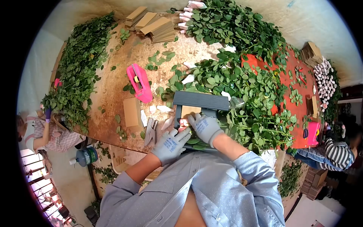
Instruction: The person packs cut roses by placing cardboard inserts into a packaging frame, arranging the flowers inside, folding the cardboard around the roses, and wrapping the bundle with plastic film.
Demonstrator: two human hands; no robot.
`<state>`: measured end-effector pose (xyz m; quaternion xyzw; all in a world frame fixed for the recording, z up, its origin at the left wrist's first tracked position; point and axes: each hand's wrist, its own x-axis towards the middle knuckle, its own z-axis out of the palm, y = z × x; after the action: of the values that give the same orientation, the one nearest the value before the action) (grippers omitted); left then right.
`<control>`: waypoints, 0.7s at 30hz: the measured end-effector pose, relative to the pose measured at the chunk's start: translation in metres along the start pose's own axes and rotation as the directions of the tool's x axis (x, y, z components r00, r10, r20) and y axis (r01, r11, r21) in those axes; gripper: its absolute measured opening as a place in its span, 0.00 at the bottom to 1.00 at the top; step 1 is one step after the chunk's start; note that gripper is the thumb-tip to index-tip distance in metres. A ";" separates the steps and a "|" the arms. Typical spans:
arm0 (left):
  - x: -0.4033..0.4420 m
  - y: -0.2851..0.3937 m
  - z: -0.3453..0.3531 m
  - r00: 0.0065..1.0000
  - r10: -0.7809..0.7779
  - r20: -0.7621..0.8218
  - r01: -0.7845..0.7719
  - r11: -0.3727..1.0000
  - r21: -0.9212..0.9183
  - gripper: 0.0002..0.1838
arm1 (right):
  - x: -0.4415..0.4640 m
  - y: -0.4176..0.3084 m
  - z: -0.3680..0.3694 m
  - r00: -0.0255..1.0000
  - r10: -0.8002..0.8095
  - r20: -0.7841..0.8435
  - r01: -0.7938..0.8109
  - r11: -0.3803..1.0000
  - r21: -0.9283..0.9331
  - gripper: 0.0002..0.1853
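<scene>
Both my hands wear grey gloves with blue print and work at a dark grey stand (200, 100) with a ribbed top bar. Inside its frame lies a piece of brown cardboard (190, 111), with pink rose heads (183, 124) at its lower edge. My left hand (170, 146) reaches in from the lower left, fingers stretched, its fingertips touching the lower rose. From the right, my right hand (205, 128) curls its fingers against the roses and the cardboard edge. Green leaves (198, 143) show below my hands; the stems are mostly hidden.
Left of the stand are a stapler (151, 131), a cardboard stack (132, 112) and a pink tape dispenser (139, 83). Leafy rose stems (249, 87) lie at the right, with more cardboard (160, 29) at the back. Co-workers stand at the far left (38, 132) and far right (336, 151).
</scene>
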<state>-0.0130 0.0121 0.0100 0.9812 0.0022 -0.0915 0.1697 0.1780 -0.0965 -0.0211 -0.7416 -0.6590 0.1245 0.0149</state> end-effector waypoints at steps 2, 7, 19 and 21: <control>-0.001 0.001 0.001 1.000 -0.013 -0.022 0.013 1.000 0.014 0.32 | 0.000 -0.002 0.003 1.000 0.006 0.006 -0.006 1.000 -0.025 0.15; 0.005 0.006 -0.002 0.998 -0.009 -0.066 0.015 0.995 0.094 0.35 | 0.003 0.002 0.016 0.999 0.026 0.040 -0.027 1.000 0.014 0.17; 0.013 0.001 0.001 0.998 -0.048 0.036 0.048 0.999 0.000 0.38 | -0.001 0.003 -0.069 0.999 -0.053 0.003 0.053 0.992 0.119 0.16; 0.012 0.000 0.005 0.998 -0.051 0.046 0.051 0.999 0.014 0.38 | 0.017 0.023 -0.096 0.996 -0.037 -0.082 0.048 0.988 0.145 0.16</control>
<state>-0.0017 0.0103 0.0036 0.9795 0.0226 -0.1184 0.1611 0.2219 -0.0688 0.0647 -0.7287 -0.6626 0.1428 0.0982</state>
